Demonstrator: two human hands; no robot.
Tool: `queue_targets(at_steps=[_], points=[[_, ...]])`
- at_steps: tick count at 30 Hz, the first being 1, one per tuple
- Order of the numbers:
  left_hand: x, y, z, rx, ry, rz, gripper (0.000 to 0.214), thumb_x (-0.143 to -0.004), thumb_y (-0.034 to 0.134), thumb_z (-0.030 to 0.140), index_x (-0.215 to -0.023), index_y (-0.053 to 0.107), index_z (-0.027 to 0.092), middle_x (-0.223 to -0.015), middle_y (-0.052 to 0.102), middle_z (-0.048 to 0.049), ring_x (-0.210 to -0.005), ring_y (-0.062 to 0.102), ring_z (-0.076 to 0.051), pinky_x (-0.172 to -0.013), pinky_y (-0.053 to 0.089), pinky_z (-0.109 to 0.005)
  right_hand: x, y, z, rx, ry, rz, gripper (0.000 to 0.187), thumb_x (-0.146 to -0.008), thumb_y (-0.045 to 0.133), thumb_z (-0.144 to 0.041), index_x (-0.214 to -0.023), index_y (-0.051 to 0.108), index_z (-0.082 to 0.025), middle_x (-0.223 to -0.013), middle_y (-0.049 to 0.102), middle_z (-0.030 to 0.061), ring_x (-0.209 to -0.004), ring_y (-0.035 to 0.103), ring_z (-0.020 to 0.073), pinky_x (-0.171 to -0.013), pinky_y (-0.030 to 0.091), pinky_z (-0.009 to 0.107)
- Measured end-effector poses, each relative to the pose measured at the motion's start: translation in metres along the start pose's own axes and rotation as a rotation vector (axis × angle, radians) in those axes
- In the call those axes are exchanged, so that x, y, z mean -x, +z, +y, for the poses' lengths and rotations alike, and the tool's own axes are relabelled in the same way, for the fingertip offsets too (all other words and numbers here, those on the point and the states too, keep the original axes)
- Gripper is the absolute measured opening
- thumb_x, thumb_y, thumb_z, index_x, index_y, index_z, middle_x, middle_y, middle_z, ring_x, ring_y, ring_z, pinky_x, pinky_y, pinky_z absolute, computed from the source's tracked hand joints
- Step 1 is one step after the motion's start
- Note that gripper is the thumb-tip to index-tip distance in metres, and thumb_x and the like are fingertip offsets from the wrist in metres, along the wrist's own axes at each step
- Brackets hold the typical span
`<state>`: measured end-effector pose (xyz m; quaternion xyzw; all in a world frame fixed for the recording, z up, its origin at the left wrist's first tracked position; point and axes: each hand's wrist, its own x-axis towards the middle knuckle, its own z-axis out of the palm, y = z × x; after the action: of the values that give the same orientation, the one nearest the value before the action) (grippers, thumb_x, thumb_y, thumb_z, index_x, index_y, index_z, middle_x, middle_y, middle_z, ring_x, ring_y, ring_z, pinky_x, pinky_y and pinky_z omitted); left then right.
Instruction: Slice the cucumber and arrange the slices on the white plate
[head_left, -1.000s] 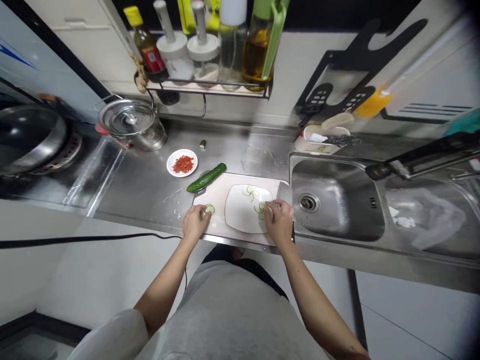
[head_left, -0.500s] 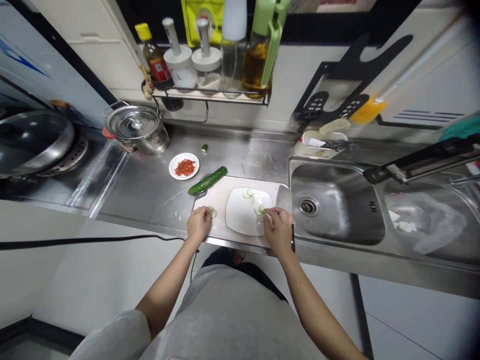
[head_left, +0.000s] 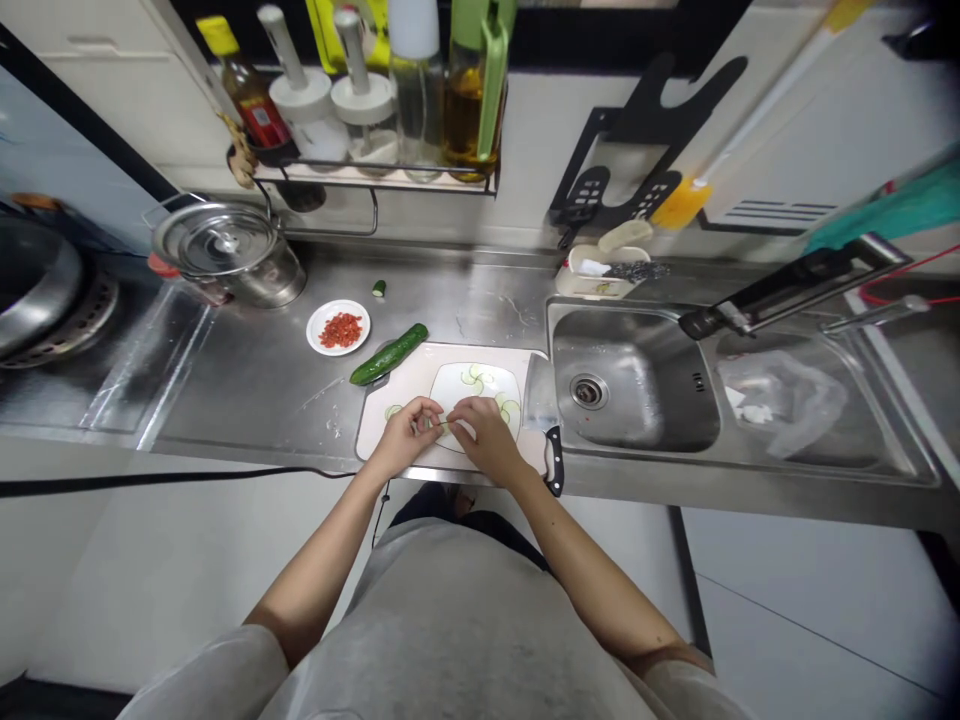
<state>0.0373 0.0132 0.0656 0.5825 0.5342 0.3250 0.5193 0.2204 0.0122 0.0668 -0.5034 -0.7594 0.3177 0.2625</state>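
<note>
Taking the white plate [head_left: 452, 388] as the clock, with 12 o'clock toward the wall: held over its 8 o'clock side, a thin cucumber slice [head_left: 445, 421], seen nearly edge-on, between left hand [head_left: 409, 434] and right hand [head_left: 485, 434]. Pinched by the tips and not by the whole palm, perhaps because of being so thin and easy to bend.

Fingers of the left hand: curled and narrow, thumb and forefinger together on the slice. Fingers of the right hand: bent downward, also narrow, tips at the other end of the slice; cannot tell whether gripping it or only touching.

On the plate, in curved groups at 12 and 3 o'clock: more pale slices [head_left: 475, 378], apparently spaced for each curve to show. Beneath the plate, a cutting board [head_left: 412, 375], probably as a flat base. On the board at 9 o'clock, loose slices [head_left: 392, 411], just beside the left hand and so easy to reach. At 3 o'clock, along the board's end, a knife [head_left: 540, 390], handle toward 4 o'clock, seemingly laid aside to free both hands. At 10 o'clock, partly over the board's corner, a long cucumber [head_left: 390, 355], clear of the hands; farther that way, on the tabletop [head_left: 255, 390], a small dish [head_left: 315, 343] with chopped red pieces [head_left: 340, 329].
</note>
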Motion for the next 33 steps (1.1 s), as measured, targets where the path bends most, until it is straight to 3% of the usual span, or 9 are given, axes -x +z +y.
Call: queue_targets(at_steps=[4,7,10,13,17,23,33], points=[[-0.001,0.011,0.003,0.095,-0.046,0.072,0.033,-0.068,0.072,0.034,-0.093,0.059,0.019,-0.078,0.058,0.0019,-0.059,0.042,-0.007,-0.059,0.035,-0.020,0.004,-0.003,0.007,-0.045,0.012,0.005,0.018,-0.092,0.047,-0.028,-0.087,0.063,-0.022,-0.091,0.061,0.0056,-0.093,0.050,0.0215,-0.086,0.038,0.038],[-0.001,0.020,0.004,0.210,-0.233,0.138,0.034,-0.069,0.069,0.045,-0.087,0.059,0.018,-0.067,0.058,0.0019,-0.054,0.042,-0.007,-0.054,0.032,-0.021,0.007,-0.007,0.012,-0.044,0.016,0.033,0.020,-0.093,0.046,-0.030,-0.086,0.063,-0.022,-0.090,0.061,0.0053,-0.091,0.051,0.0213,-0.086,0.037,0.038],[-0.002,0.028,0.005,0.356,-0.466,0.048,0.039,-0.072,0.064,0.053,-0.088,0.060,0.018,-0.064,0.060,-0.0012,-0.049,0.039,-0.007,-0.045,0.022,-0.020,0.011,-0.011,0.017,-0.016,-0.005,0.045,0.021,-0.094,0.044,-0.030,-0.087,0.063,-0.022,-0.090,0.061,0.0051,-0.090,0.050,0.0205,-0.087,0.037,0.038],[-0.005,0.033,0.006,0.486,-0.537,-0.017,0.043,-0.068,0.069,0.050,-0.096,0.060,0.019,-0.074,0.065,-0.0045,-0.051,0.042,-0.007,-0.043,0.016,-0.020,0.015,-0.014,0.021,0.010,-0.034,0.033,0.020,-0.094,0.044,-0.028,-0.089,0.063,-0.022,-0.091,0.062,0.0051,-0.089,0.051,0.0199,-0.086,0.037,0.037],[-0.011,0.036,0.004,0.454,-0.518,-0.029,0.046,-0.063,0.074,0.040,-0.102,0.059,0.020,-0.076,0.064,-0.0018,-0.053,0.045,-0.006,-0.044,0.021,-0.018,0.021,-0.014,0.024,-0.004,-0.014,0.007,0.018,-0.092,0.045,-0.025,-0.087,0.062,-0.021,-0.088,0.062,0.0048,-0.085,0.053,0.0182,-0.085,0.038,0.035],[-0.017,0.042,0.002,0.309,-0.407,-0.021,0.046,-0.063,0.072,0.036,-0.103,0.060,0.019,-0.070,0.060,0.0016,-0.057,0.048,-0.007,-0.050,0.032,-0.019,0.029,-0.010,0.028,-0.139,0.177,-0.026,0.016,-0.088,0.049,-0.028,-0.084,0.062,-0.020,-0.082,0.063,0.0028,-0.079,0.056,0.0154,-0.073,0.043,0.028],[-0.024,0.040,-0.006,0.382,-0.273,-0.109,0.051,-0.061,0.076,0.031,-0.108,0.058,0.018,-0.073,0.060,0.0035,-0.063,0.053,-0.008,-0.065,0.042,-0.022,0.026,-0.003,0.036,-0.355,0.424,-0.037,0.016,-0.083,0.052,-0.034,-0.079,0.058,-0.020,-0.068,0.062,-0.0020,-0.063,0.058,0.0125,-0.063,0.045,0.025]])
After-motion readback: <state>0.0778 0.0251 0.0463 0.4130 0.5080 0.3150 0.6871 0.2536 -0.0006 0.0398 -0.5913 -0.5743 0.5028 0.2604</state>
